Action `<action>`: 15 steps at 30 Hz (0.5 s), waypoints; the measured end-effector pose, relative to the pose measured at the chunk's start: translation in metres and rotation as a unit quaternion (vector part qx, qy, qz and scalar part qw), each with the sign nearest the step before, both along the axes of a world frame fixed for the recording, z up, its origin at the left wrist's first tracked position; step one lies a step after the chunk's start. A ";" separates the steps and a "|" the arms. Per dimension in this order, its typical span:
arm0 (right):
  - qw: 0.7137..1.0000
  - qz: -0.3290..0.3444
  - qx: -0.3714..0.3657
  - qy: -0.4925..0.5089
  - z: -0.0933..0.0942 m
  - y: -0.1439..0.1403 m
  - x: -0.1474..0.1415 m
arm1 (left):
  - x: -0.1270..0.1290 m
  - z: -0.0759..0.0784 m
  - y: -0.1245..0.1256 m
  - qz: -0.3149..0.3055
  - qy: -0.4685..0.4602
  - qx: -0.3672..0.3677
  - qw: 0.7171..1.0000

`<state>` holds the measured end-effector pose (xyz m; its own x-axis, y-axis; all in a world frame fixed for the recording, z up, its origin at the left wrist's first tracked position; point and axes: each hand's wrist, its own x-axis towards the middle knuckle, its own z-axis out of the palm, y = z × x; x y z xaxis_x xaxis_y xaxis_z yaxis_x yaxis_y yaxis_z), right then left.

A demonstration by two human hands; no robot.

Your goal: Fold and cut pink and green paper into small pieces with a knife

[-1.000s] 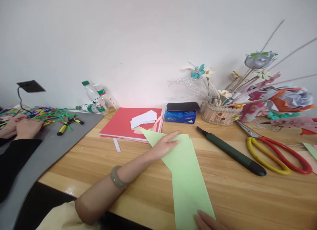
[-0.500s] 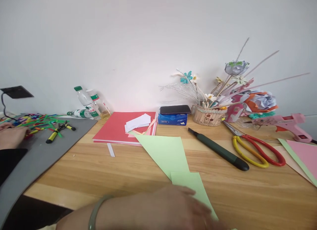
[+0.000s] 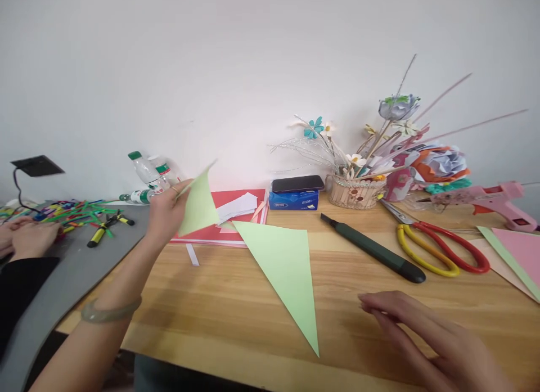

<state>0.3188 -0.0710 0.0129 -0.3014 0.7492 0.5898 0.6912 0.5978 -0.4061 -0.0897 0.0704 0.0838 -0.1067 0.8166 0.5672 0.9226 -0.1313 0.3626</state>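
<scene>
While the left hand (image 3: 165,215) pinches a small pale green paper scrap (image 3: 197,205) lifted above the red card stack (image 3: 211,222), the right hand (image 3: 426,330) hovers open, empty, beside a flat green paper triangle (image 3: 284,268) on the wooden table (image 3: 219,302).

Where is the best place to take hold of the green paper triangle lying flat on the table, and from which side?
Probably the narrow tip of the green triangle, approached from the near table edge. It lies flat, so fingers need a thin corner to lift; the right hand is nearest.
</scene>
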 end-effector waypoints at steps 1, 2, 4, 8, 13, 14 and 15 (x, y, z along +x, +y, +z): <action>1.000 0.008 -0.005 -0.005 0.003 0.004 -0.007 | -0.005 -0.008 0.010 0.019 0.016 -0.008 1.000; 1.000 0.018 -0.016 -0.012 0.005 0.007 -0.013 | -0.009 -0.016 0.018 0.034 0.032 -0.024 0.999; 0.998 0.043 -0.044 -0.029 0.006 0.012 -0.024 | -0.014 -0.033 0.033 0.048 0.058 -0.064 0.995; 0.989 0.081 -0.079 -0.092 0.004 0.019 -0.043 | -0.014 -0.056 0.051 0.071 0.081 -0.116 0.987; 0.951 0.187 -0.133 -0.208 -0.003 0.028 -0.059 | 0.011 -0.052 0.048 0.055 0.105 -0.076 0.990; 0.940 0.212 -0.148 -0.221 -0.005 0.028 -0.059 | 0.021 -0.050 0.044 0.022 0.116 -0.074 0.990; 0.933 0.229 -0.161 -0.226 -0.006 0.028 -0.058 | 0.031 -0.048 0.038 -0.020 0.126 -0.083 0.988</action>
